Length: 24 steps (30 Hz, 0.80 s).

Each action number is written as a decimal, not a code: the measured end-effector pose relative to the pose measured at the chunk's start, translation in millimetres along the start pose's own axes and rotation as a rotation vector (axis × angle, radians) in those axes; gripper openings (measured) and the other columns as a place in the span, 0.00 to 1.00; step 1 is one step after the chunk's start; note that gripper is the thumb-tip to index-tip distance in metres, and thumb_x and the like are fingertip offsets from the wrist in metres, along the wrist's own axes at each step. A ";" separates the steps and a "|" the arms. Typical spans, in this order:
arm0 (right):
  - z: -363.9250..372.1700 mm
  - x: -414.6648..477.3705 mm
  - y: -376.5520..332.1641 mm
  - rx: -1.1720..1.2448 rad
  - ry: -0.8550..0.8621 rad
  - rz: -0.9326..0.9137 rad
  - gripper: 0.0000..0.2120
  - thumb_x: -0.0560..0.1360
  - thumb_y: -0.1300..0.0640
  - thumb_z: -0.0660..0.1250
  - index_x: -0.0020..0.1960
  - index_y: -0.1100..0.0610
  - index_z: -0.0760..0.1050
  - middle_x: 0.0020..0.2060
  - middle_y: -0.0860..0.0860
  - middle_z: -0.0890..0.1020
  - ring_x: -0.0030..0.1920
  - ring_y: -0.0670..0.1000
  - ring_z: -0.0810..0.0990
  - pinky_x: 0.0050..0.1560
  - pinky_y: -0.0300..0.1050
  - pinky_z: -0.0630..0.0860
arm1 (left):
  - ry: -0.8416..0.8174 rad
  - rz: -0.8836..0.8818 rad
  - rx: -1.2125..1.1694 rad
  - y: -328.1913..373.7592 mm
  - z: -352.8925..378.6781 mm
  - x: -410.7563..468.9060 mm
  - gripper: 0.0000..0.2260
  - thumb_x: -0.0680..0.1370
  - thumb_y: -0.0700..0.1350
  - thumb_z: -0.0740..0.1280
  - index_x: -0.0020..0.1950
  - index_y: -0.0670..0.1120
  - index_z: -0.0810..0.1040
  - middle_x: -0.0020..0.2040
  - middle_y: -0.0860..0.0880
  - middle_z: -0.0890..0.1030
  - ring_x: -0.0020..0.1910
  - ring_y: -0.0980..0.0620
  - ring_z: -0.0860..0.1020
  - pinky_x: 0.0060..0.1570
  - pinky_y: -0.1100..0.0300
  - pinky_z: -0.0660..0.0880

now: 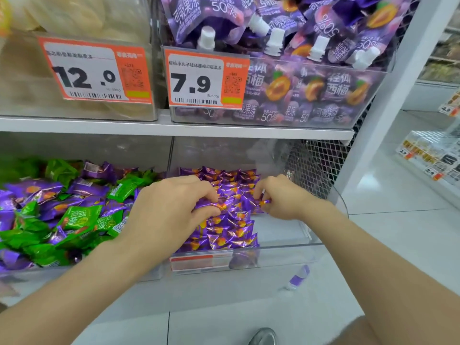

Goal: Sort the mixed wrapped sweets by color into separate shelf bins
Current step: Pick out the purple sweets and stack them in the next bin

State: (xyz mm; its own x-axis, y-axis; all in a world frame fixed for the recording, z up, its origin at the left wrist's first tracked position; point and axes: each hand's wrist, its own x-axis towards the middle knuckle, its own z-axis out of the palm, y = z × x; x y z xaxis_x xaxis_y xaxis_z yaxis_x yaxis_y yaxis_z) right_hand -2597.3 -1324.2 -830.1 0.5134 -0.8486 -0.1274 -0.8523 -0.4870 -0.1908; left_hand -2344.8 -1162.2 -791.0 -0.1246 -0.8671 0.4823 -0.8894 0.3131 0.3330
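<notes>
One wide-angle camera rides on the person's head, facing forward and down, close in on the lower shelf bin (281, 231), with the upper shelf (149, 127) above and the floor (249, 310) beneath.

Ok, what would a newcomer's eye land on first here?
The left hand and right hand, both gripping purple sweets in the lower right bin. Left of it lies a heap of mixed green and purple sweets. Above hang an orange 12.0 price tag and a 7.9 price tag, the second fronting purple spouted pouches.
</notes>
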 end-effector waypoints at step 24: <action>2.3 7.4 5.0 0.075 0.049 0.019 0.17 0.72 0.69 0.74 0.43 0.46 0.80 0.44 0.50 0.83 0.46 0.50 0.83 0.51 0.47 0.82 | -0.070 -0.005 0.028 -0.9 8.0 -5.1 0.07 0.76 0.61 0.72 0.49 0.60 0.83 0.45 0.62 0.81 0.44 0.58 0.79 0.39 0.53 0.77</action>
State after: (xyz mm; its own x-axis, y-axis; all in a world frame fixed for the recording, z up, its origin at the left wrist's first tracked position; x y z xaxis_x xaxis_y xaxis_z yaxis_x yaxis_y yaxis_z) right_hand -2597.5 -1332.5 -834.2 0.4904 -0.8674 -0.0843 -0.8510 -0.4557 -0.2612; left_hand -2346.9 -1161.2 -800.3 -0.1501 -0.8940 0.4223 -0.9018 0.2988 0.3121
